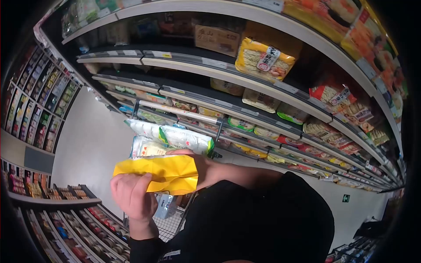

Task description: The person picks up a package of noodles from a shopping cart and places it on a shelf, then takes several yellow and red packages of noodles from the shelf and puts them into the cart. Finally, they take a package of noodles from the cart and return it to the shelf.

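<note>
A yellow packet (160,172) is held flat in front of me by both hands. My left hand (131,197) grips its lower left corner, thumb over the front. At the packet's right end, my right hand (199,164) is mostly hidden behind it, and a bare forearm runs back to a black sleeve (263,219). Just behind the yellow packet, white and green noodle packets (175,136) lie piled on a shopping cart.
The cart's wire basket (169,225) is below my hands and its handle bar (180,111) above the pile. Shelves of noodle packets (263,59) fill the right side. More stocked shelves (39,109) stand at left, across a pale aisle floor (87,144).
</note>
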### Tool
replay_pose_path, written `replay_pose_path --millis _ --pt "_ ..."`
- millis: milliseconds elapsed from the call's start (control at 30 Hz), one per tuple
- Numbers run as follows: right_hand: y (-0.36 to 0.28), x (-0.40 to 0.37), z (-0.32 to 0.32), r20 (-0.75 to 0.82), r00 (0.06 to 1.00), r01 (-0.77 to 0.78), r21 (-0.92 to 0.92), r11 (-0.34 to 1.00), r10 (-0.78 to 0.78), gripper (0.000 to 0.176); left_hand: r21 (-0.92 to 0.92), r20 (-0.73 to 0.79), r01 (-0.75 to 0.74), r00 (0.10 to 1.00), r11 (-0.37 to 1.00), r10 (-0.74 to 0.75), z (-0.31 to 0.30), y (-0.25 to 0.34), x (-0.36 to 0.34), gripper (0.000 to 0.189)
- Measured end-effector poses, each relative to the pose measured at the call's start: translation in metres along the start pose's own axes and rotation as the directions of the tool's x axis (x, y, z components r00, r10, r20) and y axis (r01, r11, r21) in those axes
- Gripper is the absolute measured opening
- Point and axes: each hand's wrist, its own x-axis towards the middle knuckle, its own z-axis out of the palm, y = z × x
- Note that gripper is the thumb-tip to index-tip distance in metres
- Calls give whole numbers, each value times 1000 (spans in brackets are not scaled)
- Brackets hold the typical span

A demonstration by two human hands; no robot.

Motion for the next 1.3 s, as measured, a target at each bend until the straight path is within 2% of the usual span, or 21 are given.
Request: replay_pose_path --millis 100,167,200,267,367,467,533,567,600,633,667,700,767,833,900,933,1000,1067,1167,1267,1300 --pt "0 -34 -25 -267 964 -83 -313 946 -4 68 -149 25 -164 985 975 169 31 29 55 32" --pt "-10 -52 -51 -418 902 -160 -98 982 105 57 -196 26 -304 949 932 315 51 51 85 35" --pt "-17 -66 -67 -431 900 -198 -542 817 -68 57 -196 23 -382 919 903 394 61 63 98 37" --pt "-38 -92 -89 -538 831 -262 -606 751 -144 57 -253 -195 -412 908 875 371 87 95 118 37" --pt "-54 -118 -113 -838 545 -204 -168 964 -31 55 -344 -380 -494 851 798 363 125 129 138 38" --pt "-67 -139 -143 -967 254 49 38 998 24 54 -509 -292 -492 871 706 397 151 155 166 32" --pt "-73 -151 -163 -987 157 117 25 993 6 53 -617 -196 -451 881 644 430 171 171 185 28" --pt "-74 -155 -173 -989 143 53 -33 998 -40 53 -669 -142 -421 881 612 451 182 179 193 25" --pt "-77 -158 -180 -985 144 -37 -105 994 -98 52 -716 -160 -406 887 568 433 196 187 200 24" --pt "-78 -160 -186 -971 144 -256 -223 941 -191 57 -757 -179 -393 893 522 413 210 194 207 23" --pt "-79 -161 -192 -949 142 -464 -315 828 -282 62 -795 -198 -381 898 473 392 219 198 213 22" --pt "-81 -161 -199 -924 179 -512 -381 770 -339 69 -812 -137 -341 900 474 413 220 199 219 23" --pt "-83 -161 -209 -893 229 -531 -448 719 -387 77 -806 -154 -354 899 474 410 227 201 229 24" --pt "-82 -159 -215 -892 249 -488 -453 746 -378 79 -798 -119 -342 896 496 427 229 201 232 27" --pt "-86 -157 -219 -909 262 -505 -414 757 -323 77 -785 -26 -297 893 544 450 223 200 229 30" --pt "-93 -154 -219 -926 256 -543 -374 752 -276 74 -764 -67 -335 892 552 448 224 199 226 32" --pt "-96 -153 -218 -925 273 -633 -378 675 -263 68 -712 -148 -408 883 571 446 229 194 220 36" --pt "-92 -156 -212 -888 328 -721 -456 521 -323 62 -752 -84 -359 884 552 459 237 186 216 41" --pt "-86 -160 -210 -900 307 -713 -434 551 -311 73 -757 -63 -353 877 549 477 253 181 211 47" --pt "-73 -155 -221 -875 200 -504 -477 720 -441 83 -773 -5 -302 882 558 471 267 179 213 51" --pt "-76 -151 -221 -882 187 -497 -465 732 -434 85 -783 25 -271 886 560 464 269 179 216 52"
